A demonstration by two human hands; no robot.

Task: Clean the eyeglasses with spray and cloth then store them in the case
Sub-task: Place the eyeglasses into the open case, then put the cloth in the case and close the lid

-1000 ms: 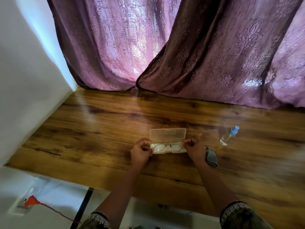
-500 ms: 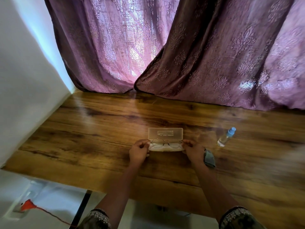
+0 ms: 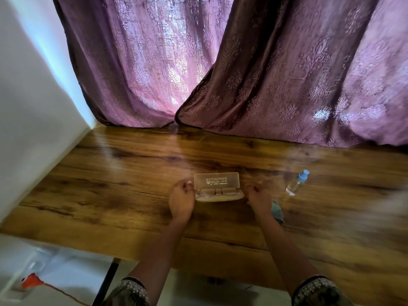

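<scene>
A translucent eyeglass case (image 3: 216, 184) lies on the wooden table (image 3: 110, 186), its printed lid tilted forward over the base. The thin-framed eyeglasses (image 3: 215, 192) lie folded inside the base, seen under the lid's front edge. My left hand (image 3: 181, 199) has its fingers curled at the case's left end, touching the lid's corner. At the right end, my right hand (image 3: 258, 198) is curled against the case. A grey-blue cloth (image 3: 277, 212) lies just right of my right wrist. The clear spray bottle (image 3: 295, 184) with a blue cap stands further right.
Purple patterned curtains (image 3: 265, 74) hang along the table's far edge. A white wall (image 3: 33, 107) borders the left side. Below the table's near edge, an orange plug with a cord (image 3: 31, 281) lies on the white floor.
The case lid has swung from standing open towards me and now leans over the glasses. Both hands stay at the ends of the case.
</scene>
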